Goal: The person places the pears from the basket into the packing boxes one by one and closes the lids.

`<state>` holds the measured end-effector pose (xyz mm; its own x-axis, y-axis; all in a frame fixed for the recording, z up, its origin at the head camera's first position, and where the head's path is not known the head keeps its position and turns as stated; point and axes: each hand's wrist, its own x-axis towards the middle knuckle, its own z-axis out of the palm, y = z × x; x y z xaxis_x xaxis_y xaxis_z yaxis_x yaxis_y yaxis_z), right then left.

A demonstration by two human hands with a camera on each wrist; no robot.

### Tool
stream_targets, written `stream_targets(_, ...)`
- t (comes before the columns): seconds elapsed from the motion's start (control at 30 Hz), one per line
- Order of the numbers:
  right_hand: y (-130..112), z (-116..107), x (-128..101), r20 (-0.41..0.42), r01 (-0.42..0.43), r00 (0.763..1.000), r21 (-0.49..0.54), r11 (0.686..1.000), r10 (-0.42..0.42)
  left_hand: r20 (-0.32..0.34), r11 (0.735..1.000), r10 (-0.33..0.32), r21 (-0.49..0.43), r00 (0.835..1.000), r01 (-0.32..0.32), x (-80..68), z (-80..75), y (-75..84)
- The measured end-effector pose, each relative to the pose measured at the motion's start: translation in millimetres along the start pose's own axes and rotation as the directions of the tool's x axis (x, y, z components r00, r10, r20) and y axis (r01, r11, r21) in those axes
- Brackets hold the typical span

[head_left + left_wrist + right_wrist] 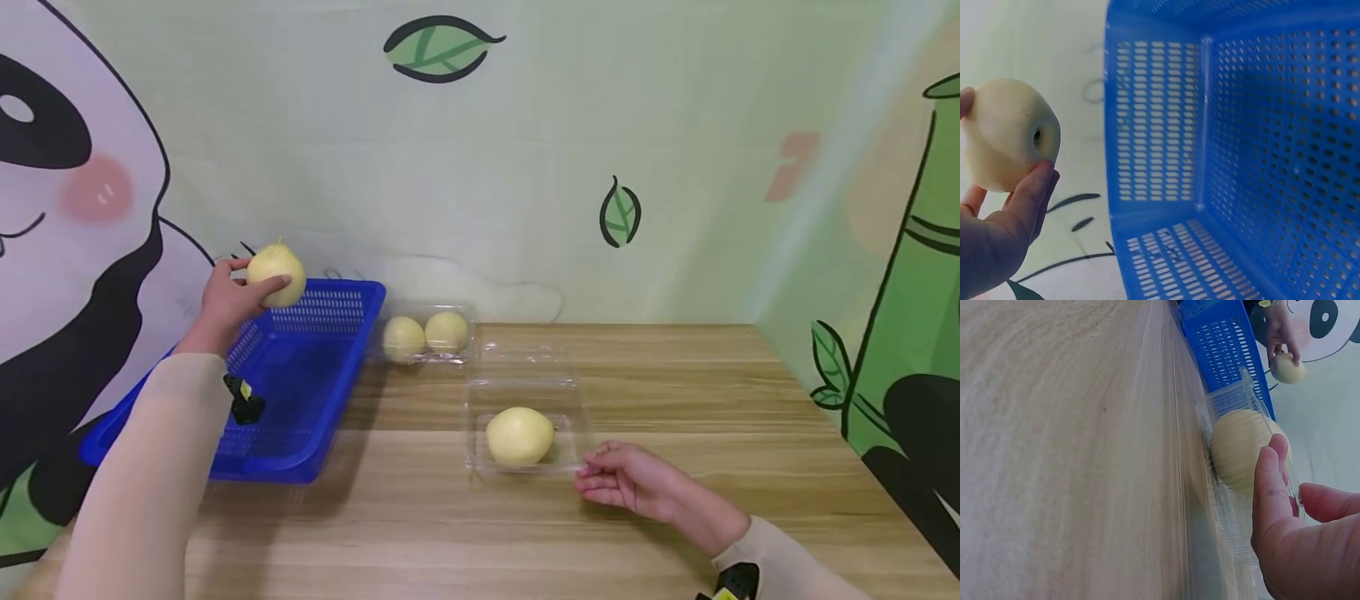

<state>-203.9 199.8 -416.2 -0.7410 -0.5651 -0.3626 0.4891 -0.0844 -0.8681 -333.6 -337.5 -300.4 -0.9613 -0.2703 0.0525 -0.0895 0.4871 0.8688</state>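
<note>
My left hand (pixel 225 308) grips a pale yellow pear (pixel 274 265) above the far left part of a blue plastic basket (pixel 300 417). In the left wrist view, fingers and thumb lie around the pear (pixel 1007 134), its dimpled end showing. At the middle of the table stands a clear plastic clamshell box (pixel 480 450), lid tipped back, with one pear (pixel 520 436) lying on its side in it. My right hand (pixel 637 485) pinches the box's near right corner; the right wrist view shows thumb and fingers on either side of the thin rim (pixel 1299 495).
Behind the open box, slightly left, a second clear box (pixel 468 321) holds two pears (pixel 403 338) against the printed backdrop (pixel 525 208). The basket's perforated inside (pixel 1285 137) shows no fruit. Wooden tabletop (pixel 712 383) extends to the right.
</note>
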Motion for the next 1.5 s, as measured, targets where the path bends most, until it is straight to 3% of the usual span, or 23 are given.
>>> stream_targets(0.2, 0, -1, 1, -0.016, 0.005, 1.0, -0.01, 1.0, -0.005, 0.031, 0.999, -0.007, -0.048, 0.999, 0.008, -11.8, -4.9, 11.8)
stream_targets(0.53, 1, 0, 0, -0.002, -0.001, 1.0, -0.002, 1.0, 0.001, 0.15, 0.995, 0.046, -0.09, 0.988, -0.033, -36.7, -2.8, 25.8)
stream_targets(0.77, 1, -1, 1, -0.024, -0.003, 1.0, -0.015, 1.0, 0.003, 0.193, 0.994, 0.082, -0.089, 0.978, -0.066, -56.0, 2.4, 39.9)
stream_targets(1.1, 1, 0, 0, -0.023, -0.011, 1.0, -0.021, 1.0, 0.011, 0.267, 0.991, 0.093, -0.118, 0.959, -0.063, -81.8, 12.3, 52.3)
stream_targets(1.3, 2, 0, 1, -0.022, -0.009, 1.0, -0.023, 1.0, 0.009, 0.288, 0.992, 0.104, -0.101, 0.952, -0.078, -99.3, 21.4, 63.3)
stream_targets(1.5, 2, 1, 2, -0.02, -0.005, 1.0, -0.025, 1.0, 0.005, 0.311, 0.987, 0.119, -0.142, 0.943, -0.077, -111.9, 29.5, 71.4)
